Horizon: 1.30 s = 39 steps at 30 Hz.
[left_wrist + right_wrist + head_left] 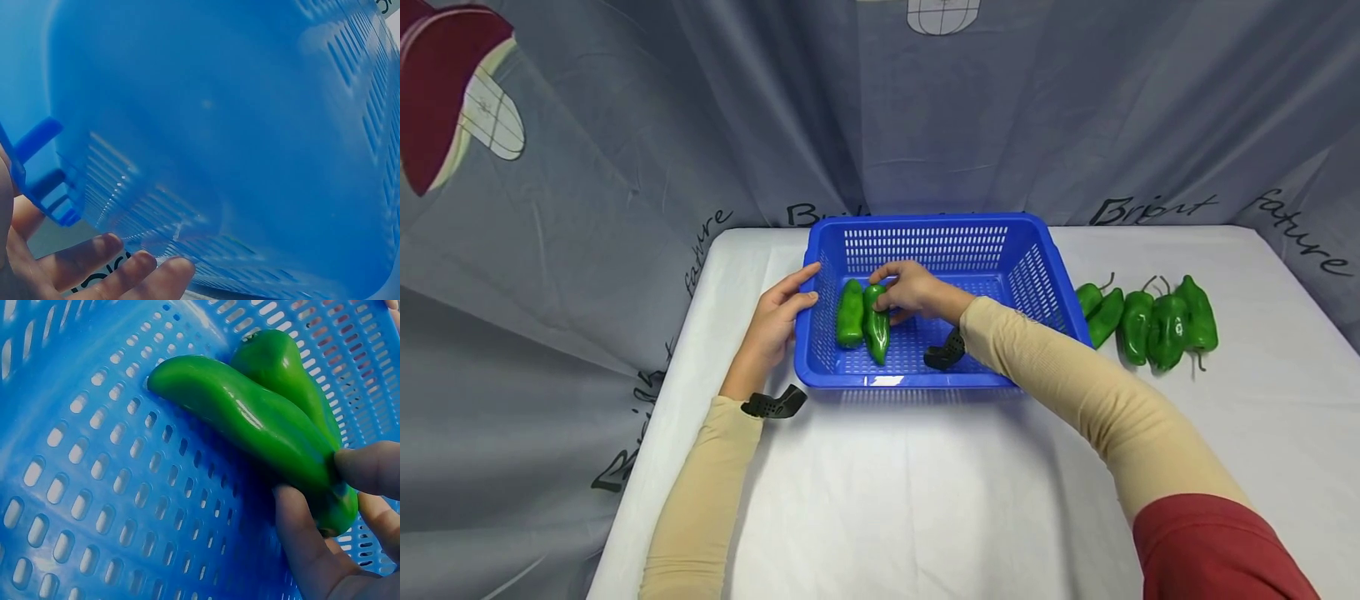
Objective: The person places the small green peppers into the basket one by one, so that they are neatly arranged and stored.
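A blue plastic basket (925, 382) with slotted walls stands on the table. My left hand (771, 321) holds its left rim, thumb and index finger at the edge; the left wrist view shows other fingers (134, 265) beside the outer wall. Inside the basket, my right hand (913, 290) pinches a long green pepper (877, 329) near its upper end. That pepper tapers towards the basket's front. Close along its left side lies a second green pepper (850, 312). In the right wrist view the pinched pepper (244, 415) partly covers the other pepper (275, 362).
Several more green peppers (1168, 329) lie in a group on the white-covered table (880, 500), right of the basket. A grey curtain (947, 125) hangs behind. Each wrist carries a black camera mount (775, 404). My right forearm crosses the basket's front right rim.
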### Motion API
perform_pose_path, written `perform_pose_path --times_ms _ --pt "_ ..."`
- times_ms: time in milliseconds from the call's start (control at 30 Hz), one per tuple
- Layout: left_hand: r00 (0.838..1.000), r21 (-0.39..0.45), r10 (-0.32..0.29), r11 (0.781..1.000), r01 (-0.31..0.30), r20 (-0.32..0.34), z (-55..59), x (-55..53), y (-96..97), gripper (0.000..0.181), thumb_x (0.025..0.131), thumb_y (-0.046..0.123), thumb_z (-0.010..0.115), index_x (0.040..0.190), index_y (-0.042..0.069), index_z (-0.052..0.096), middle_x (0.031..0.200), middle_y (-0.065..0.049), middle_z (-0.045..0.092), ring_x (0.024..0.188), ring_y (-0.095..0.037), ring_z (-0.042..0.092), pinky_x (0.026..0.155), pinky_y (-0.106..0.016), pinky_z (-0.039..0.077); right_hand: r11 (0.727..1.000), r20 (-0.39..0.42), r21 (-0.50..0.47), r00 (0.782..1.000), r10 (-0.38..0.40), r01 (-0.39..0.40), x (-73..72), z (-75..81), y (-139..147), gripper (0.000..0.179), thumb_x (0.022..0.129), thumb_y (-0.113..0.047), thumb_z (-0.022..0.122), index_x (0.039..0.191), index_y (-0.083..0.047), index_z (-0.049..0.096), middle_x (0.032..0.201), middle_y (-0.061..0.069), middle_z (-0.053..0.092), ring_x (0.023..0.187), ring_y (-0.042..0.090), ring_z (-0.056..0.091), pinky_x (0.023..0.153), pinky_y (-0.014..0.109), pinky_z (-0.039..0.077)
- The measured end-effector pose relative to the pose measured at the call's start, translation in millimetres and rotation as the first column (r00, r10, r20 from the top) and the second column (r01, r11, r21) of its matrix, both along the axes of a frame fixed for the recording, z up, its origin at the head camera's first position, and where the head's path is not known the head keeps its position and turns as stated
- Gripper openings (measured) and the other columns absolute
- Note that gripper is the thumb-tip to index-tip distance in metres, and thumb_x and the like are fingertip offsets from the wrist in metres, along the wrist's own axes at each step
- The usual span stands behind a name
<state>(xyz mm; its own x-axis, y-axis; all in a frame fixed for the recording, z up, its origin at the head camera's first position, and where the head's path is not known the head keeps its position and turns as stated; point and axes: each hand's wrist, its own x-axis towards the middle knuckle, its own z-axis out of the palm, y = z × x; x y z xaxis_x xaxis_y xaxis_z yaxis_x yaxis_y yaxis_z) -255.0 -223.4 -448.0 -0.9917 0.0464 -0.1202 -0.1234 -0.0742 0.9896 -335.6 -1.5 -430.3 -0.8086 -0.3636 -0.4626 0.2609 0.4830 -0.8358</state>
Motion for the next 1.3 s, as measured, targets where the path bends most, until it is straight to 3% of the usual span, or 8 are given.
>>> perform_pose_path --times_ms 500,800,933,1100,1300 --pt "1.000 -0.004 -0.006 1.000 0.006 -0.003 1.5 -2.7 9.1 0.050 0.103 0.010 0.053 0.152 0.016 0.049 0.159 -0.010 0.045 0.100 -0.012 0.068 0.077 -0.023 0.062 0.999 0.017 -0.004 0.999 -0.040 0.040 3.5 7.2 12.0 0.051 0.089 0.011 0.066 0.137 -0.003 0.055 0.106 0.012 0.064 0.078 0.019 0.067 0.076 0.039 0.065" --pt "1.000 -0.032 -0.020 0.999 0.020 -0.002 1.7 -3.2 11.7 0.051 0.103 0.012 0.053 0.153 0.016 0.048 0.161 -0.010 0.043 0.099 -0.011 0.067 0.077 -0.022 0.062 0.997 0.023 -0.022 0.997 -0.074 0.074 6.7 19.7 26.3 0.062 0.091 0.008 0.065 0.148 -0.004 0.044 0.099 0.008 0.058 0.085 0.018 0.054 0.081 0.043 0.064" --pt "1.000 -0.038 -0.016 0.999 0.017 0.014 2.0 -1.7 11.3 0.050 0.103 0.012 0.053 0.153 0.017 0.048 0.161 -0.008 0.042 0.103 -0.014 0.066 0.077 -0.022 0.062 0.998 0.015 -0.013 0.998 -0.066 0.066 6.7 31.4 42.4 0.062 0.093 0.005 0.064 0.150 -0.003 0.040 0.104 0.011 0.059 0.082 0.017 0.055 0.090 0.050 0.062" --pt "1.000 -0.038 -0.003 0.999 0.004 0.013 2.3 -0.7 8.6 0.050 0.103 0.012 0.054 0.153 0.017 0.049 0.161 -0.007 0.043 0.114 -0.019 0.063 0.079 -0.021 0.061 0.997 -0.048 0.038 0.997 -0.058 0.060 4.7 55.6 73.8 0.060 0.097 -0.003 0.064 0.151 -0.004 0.039 0.123 0.018 0.059 0.080 0.015 0.059 0.093 0.054 0.059" --pt "1.000 -0.049 0.007 0.999 -0.006 0.028 1.4 2.1 2.5 0.051 0.104 0.012 0.052 0.154 0.017 0.047 0.163 -0.004 0.040 0.128 -0.022 0.056 0.083 -0.017 0.059 0.991 -0.109 0.109 0.992 -0.064 0.076 4.1 85.3 124.1 0.060 0.102 -0.011 0.059 0.156 -0.007 0.034 0.140 0.022 0.048 0.087 0.015 0.063 0.085 0.046 0.063"
